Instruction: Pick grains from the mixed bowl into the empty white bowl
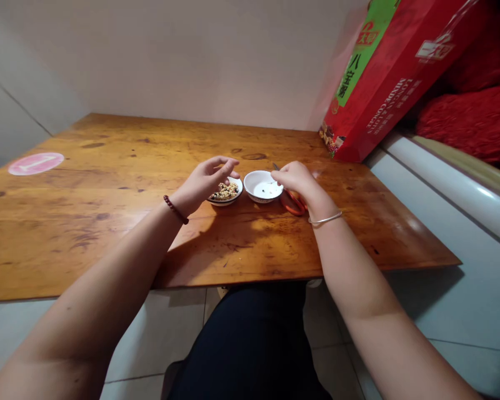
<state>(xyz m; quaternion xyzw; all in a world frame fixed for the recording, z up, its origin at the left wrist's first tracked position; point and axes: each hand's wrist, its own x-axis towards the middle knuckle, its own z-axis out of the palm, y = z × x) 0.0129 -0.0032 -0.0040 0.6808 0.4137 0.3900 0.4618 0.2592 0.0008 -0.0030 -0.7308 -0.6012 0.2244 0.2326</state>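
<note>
My left hand (210, 176) hovers over a small white bowl (221, 203) of mixed grains and beans (226, 191), its fingers loosely stretched and apart; I see nothing in them. Beside it stands a second white bowl (256, 189), with a few small dark and pale bits on its bottom. Over that bowl's right rim, my right hand (295, 179) is closed in a pinch. Whatever its fingertips hold, if anything, is too small to make out. Orange-red scissors handles (294, 204) show below the right hand, and a dark metal tip (276, 166) sticks out behind it.
The wooden table (108, 189) meets a pale wall at the back. A pink round sticker (36, 164) is on its left. At the back right stands a red and green carton (383, 83), near red cloth (470, 122) on a white surface.
</note>
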